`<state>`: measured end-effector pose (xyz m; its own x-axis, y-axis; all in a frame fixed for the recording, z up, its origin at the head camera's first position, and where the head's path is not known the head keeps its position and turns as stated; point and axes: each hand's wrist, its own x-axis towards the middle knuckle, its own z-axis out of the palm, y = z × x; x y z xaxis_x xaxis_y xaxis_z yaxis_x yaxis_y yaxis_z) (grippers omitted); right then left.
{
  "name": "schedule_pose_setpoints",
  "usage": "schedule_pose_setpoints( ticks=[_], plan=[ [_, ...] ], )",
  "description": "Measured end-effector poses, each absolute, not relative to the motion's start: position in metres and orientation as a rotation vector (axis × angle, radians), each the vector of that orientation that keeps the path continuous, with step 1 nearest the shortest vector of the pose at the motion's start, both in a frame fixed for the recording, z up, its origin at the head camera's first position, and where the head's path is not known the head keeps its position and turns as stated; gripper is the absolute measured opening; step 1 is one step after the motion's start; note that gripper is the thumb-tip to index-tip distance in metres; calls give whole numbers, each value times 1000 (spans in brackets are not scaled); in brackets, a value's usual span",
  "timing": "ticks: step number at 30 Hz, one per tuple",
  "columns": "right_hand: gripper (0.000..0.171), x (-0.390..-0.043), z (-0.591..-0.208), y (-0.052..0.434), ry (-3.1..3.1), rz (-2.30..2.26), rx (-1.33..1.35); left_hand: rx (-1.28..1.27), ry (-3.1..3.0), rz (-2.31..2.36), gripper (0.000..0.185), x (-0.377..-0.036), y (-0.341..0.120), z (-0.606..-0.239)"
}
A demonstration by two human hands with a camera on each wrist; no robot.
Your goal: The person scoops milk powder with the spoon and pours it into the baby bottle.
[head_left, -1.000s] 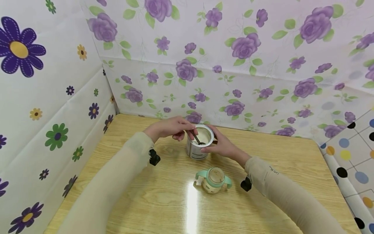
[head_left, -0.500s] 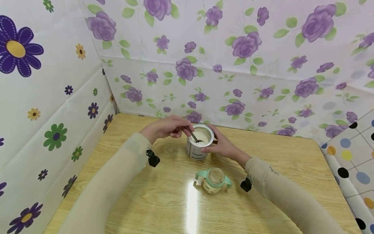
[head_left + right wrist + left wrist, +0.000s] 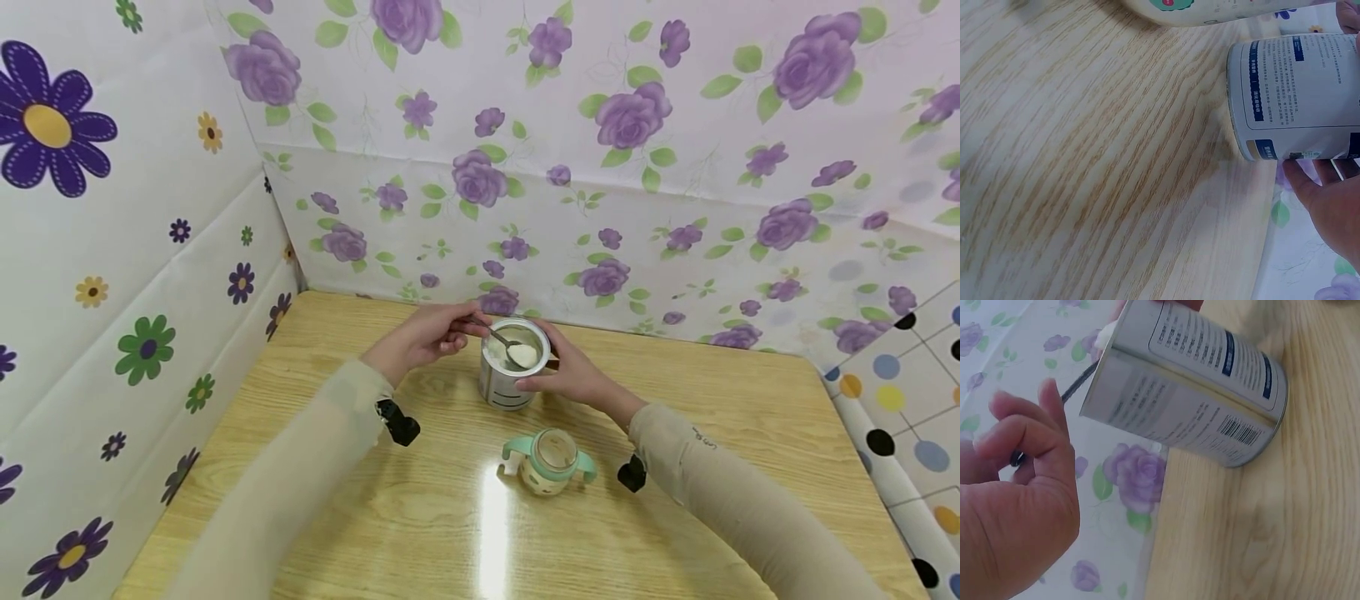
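My left hand point(image 3: 431, 335) pinches the handle of a dark metal spoon point(image 3: 498, 336) above the mouth of an open powder can point(image 3: 504, 392). White powder heaps in the spoon's bowl, which sits at the can's rim. Around the can's right side curls my right hand point(image 3: 573, 371), thumb at the front. In the left wrist view the printed can point(image 3: 1191, 394) stands beside the left hand point(image 3: 1022, 500), and powder shows over its rim. The right wrist view has the right hand point(image 3: 1335, 206) against the can's wall point(image 3: 1310, 94).
A baby bottle point(image 3: 551, 462) with mint-green handles and no lid stands on the wooden table point(image 3: 405, 508), in front of the can. Behind the table rises a flowered cloth point(image 3: 420, 192); another flower-patterned sheet point(image 3: 135, 275) hangs at the left.
The spoon has come up out of the powder with a heaped load, and its handle now lies flatter. My left hand has shifted slightly. My right hand and the can stay in place.
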<state>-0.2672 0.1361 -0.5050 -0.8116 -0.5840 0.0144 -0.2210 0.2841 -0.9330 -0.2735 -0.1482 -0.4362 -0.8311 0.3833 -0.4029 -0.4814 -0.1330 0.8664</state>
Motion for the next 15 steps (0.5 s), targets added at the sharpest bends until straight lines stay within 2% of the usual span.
schedule_pose_setpoints(
  ticks=[15],
  plan=[
    [100,-266,-504,135,2227,-1544,-759,-149,1577,2176,39,-260,-147,-457]
  ],
)
